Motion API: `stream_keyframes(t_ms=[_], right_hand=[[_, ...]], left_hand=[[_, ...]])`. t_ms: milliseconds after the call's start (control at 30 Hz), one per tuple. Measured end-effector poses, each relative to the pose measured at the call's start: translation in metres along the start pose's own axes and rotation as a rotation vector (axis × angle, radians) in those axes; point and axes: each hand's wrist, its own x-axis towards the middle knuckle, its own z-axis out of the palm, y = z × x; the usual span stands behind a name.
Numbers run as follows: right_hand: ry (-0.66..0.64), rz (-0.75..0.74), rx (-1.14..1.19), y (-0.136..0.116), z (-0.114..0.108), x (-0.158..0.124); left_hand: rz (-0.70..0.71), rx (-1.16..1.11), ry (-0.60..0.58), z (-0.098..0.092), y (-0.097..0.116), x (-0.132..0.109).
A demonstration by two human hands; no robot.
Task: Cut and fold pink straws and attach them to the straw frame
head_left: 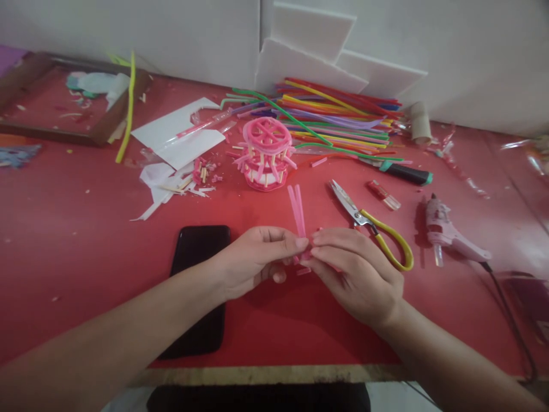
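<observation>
In the head view, several short pink pipe cleaners (298, 212) stick up from between my two hands. My left hand (257, 257) pinches them near their lower ends with thumb and fingers. My right hand (360, 272) meets it from the right, its fingertips closed on the lower part of the same bunch; the exact grip is partly hidden. Beyond my hands stands a round pink pipe cleaner model (266, 134) with a spoked top and small pale sticks as posts. Scissors with yellow handles (397, 243) lie just past my right hand, blades apart.
A black phone (201, 246) lies partly under my left forearm. A pink glue gun (450, 232), a red lighter (383, 194) and a black-handled knife (407, 173) are on the right. Behind lie colourful pipe cleaners (343, 114); paper scraps (156, 183) and a wooden frame (96, 137) sit left.
</observation>
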Motion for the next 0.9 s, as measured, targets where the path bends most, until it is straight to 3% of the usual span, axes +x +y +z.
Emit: stream_keyframes(t_ms=[433, 600, 700, 900], right_hand=[[-0.055, 0.055, 0.049, -0.0020, 0.0017, 0.0006], [-0.030, 0.113, 0.046, -0.0019, 0.0013, 0.0040], [-0.057, 0.268, 0.157, -0.0032, 0.0011, 0.0063], [-0.188, 0.789, 0.694, -0.0071, 0.0042, 0.0057]], left_hand=[[0.030, 0.052, -0.016, -0.0015, 0.0009, 0.0000], [0.133, 0.084, 0.037, 0.0003, -0.0029, -0.0017], [0.212, 0.092, 0.039, -0.0002, -0.0058, -0.0032], [0.279, 0.141, -0.032, -0.0045, -0.0087, -0.0017]])
